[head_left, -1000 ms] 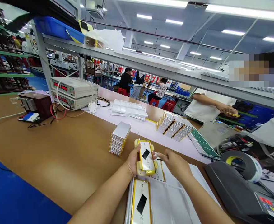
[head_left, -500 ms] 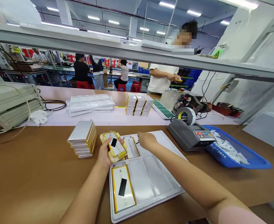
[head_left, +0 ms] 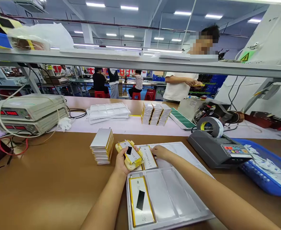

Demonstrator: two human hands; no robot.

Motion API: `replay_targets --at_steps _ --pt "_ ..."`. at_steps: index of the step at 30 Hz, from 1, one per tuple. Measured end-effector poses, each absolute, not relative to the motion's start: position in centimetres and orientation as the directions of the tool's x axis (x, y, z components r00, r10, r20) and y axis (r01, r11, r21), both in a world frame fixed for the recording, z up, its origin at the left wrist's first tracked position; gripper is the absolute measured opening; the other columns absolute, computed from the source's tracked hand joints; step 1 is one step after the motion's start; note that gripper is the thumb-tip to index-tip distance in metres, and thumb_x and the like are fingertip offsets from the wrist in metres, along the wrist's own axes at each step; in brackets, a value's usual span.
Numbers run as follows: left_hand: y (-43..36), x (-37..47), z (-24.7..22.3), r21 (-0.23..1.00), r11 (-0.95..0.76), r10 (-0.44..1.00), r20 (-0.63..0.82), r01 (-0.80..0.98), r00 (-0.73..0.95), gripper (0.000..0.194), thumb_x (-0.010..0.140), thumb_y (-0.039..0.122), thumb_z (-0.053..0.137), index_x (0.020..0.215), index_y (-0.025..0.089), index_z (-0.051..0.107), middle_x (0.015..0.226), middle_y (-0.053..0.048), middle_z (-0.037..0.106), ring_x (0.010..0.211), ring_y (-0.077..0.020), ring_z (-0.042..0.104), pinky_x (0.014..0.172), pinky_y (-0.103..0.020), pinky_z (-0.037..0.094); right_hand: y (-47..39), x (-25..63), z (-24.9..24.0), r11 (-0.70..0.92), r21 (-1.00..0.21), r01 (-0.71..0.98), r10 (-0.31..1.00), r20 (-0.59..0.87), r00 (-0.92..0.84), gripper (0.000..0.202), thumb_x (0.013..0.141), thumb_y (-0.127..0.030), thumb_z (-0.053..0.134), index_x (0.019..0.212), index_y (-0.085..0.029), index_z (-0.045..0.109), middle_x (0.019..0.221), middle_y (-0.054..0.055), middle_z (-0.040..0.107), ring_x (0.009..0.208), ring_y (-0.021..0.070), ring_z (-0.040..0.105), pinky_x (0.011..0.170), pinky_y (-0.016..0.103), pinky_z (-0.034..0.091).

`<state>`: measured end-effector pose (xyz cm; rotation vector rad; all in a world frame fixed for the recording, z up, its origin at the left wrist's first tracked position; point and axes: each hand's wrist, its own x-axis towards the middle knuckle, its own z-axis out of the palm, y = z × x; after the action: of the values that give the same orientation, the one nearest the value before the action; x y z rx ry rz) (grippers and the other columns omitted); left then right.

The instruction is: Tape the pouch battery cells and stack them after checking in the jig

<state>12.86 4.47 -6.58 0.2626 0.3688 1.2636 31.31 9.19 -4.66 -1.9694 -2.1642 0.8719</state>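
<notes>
My left hand [head_left: 121, 162] grips a yellow block with a silver battery pack [head_left: 133, 155] on it, which bears a black patch. Beside it, my right hand [head_left: 161, 152] is closed, its fingertips at the right edge of another battery pack [head_left: 148, 158] in the white tray [head_left: 170, 220]; what those fingers hold, if anything, is hidden. In the tray's near left compartment lies a battery pack [head_left: 133, 204] with a black strip. A stack of silver packs [head_left: 102, 143] stands left of my left hand.
A grey tape dispenser [head_left: 209, 150] and a blue basket [head_left: 274, 188] of white scraps are at the right. Electronic instruments [head_left: 23, 111] sit at the left. Behind are white trays [head_left: 108, 110], more stacked packs [head_left: 156, 113] and a person [head_left: 181, 86] across the bench.
The view has turned left, so things appear farther right. My right hand has come down to the pack in the tray. My left hand still holds the yellow block and pack.
</notes>
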Motion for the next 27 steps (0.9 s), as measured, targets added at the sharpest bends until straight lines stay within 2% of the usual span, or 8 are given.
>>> replay_targets --at_steps 4,7,11,15,18,20,23,27 --pt "4.4 12.8 -6.7 0.394 0.259 0.965 -0.152 -0.882 0.216 0.022 0.069 0.02 0.05 0.088 0.011 0.055 0.08 -0.011 0.06 0.075 -0.0218 0.059 0.076 -0.043 0.044 8.7 30.2 -4.3 -0.049 -0.525 0.85 0.923 -0.348 -0.162 0.016 0.074 -0.025 0.05 0.066 -0.013 0.055 0.06 0.003 0.056 0.05 0.0094 0.045 0.047 0.021 0.031" --pt "4.3 12.8 -6.7 0.388 0.249 0.965 -0.176 -0.887 0.194 0.022 0.068 0.021 0.051 0.088 0.011 0.055 0.08 -0.011 0.061 0.074 -0.022 0.059 0.075 -0.042 0.044 8.9 30.8 -2.6 -0.053 -0.582 0.811 0.933 -0.319 -0.168 0.014 0.075 -0.022 0.047 0.067 -0.013 0.055 0.055 0.001 0.052 0.047 0.0082 0.042 0.047 0.021 0.031" --pt "4.0 13.0 -6.4 0.364 0.303 0.953 -0.141 -0.881 0.27 0.028 0.07 0.028 0.053 0.092 0.011 0.055 0.08 -0.01 0.061 0.074 -0.0217 0.059 0.076 -0.04 0.044 9.0 31.4 0.1 -0.01 -0.743 0.669 0.96 -0.195 -0.203 0.021 0.079 -0.029 0.041 0.08 -0.013 0.055 0.066 0.003 0.057 0.056 0.0095 0.047 0.05 0.02 0.034" --pt "3.6 13.3 -6.1 0.382 0.331 0.943 -0.108 -0.863 0.314 0.042 0.073 0.042 0.051 0.102 0.012 0.054 0.09 -0.011 0.062 0.081 -0.024 0.059 0.077 -0.04 0.043 7.8 29.0 0.9 0.089 -0.843 0.53 0.919 -0.136 -0.37 0.018 0.076 -0.026 0.045 0.082 -0.013 0.056 0.077 0.004 0.06 0.065 0.0113 0.051 0.055 0.02 0.037" --pt "3.3 13.2 -6.1 0.418 0.302 0.951 -0.07 -0.857 0.301 0.05 0.072 0.049 0.048 0.106 0.013 0.052 0.094 -0.012 0.062 0.085 -0.0259 0.058 0.076 -0.041 0.043 6.5 26.7 0.9 0.193 -0.762 0.618 0.89 -0.129 -0.437 0.016 0.075 -0.027 0.046 0.079 -0.014 0.056 0.077 0.003 0.061 0.065 0.0117 0.052 0.054 0.021 0.035" --pt "3.2 13.1 -6.1 0.425 0.304 0.946 -0.025 -0.853 0.324 0.053 0.071 0.053 0.047 0.108 0.014 0.051 0.096 -0.012 0.061 0.087 -0.0265 0.057 0.076 -0.042 0.043 5.7 25.9 1.2 0.268 -0.599 0.755 0.915 -0.086 -0.393 0.017 0.073 -0.032 0.05 0.073 -0.016 0.055 0.073 0.002 0.06 0.063 0.0129 0.051 0.052 0.022 0.032" --pt "3.2 12.7 -6.2 0.431 0.306 0.931 0.052 -0.849 0.362 0.059 0.069 0.058 0.046 0.109 0.014 0.049 0.098 -0.013 0.06 0.09 -0.0285 0.056 0.076 -0.044 0.043 4.7 26.6 1.9 0.284 -0.33 0.9 0.959 0.105 -0.264 0.026 0.07 -0.046 0.051 0.069 -0.019 0.051 0.067 0.001 0.059 0.062 0.0146 0.05 0.05 0.023 0.026" --pt "3.3 12.4 -6.2 0.438 0.275 0.936 0.082 -0.856 0.343 0.057 0.07 0.052 0.049 0.11 0.012 0.048 0.098 -0.014 0.059 0.092 -0.0281 0.055 0.079 -0.045 0.041 3.8 29.7 1.0 0.215 -0.333 0.918 0.974 0.144 -0.176 0.036 0.078 -0.053 0.034 0.07 -0.021 0.048 0.065 0.0 0.058 0.057 0.0132 0.049 0.046 0.022 0.022"
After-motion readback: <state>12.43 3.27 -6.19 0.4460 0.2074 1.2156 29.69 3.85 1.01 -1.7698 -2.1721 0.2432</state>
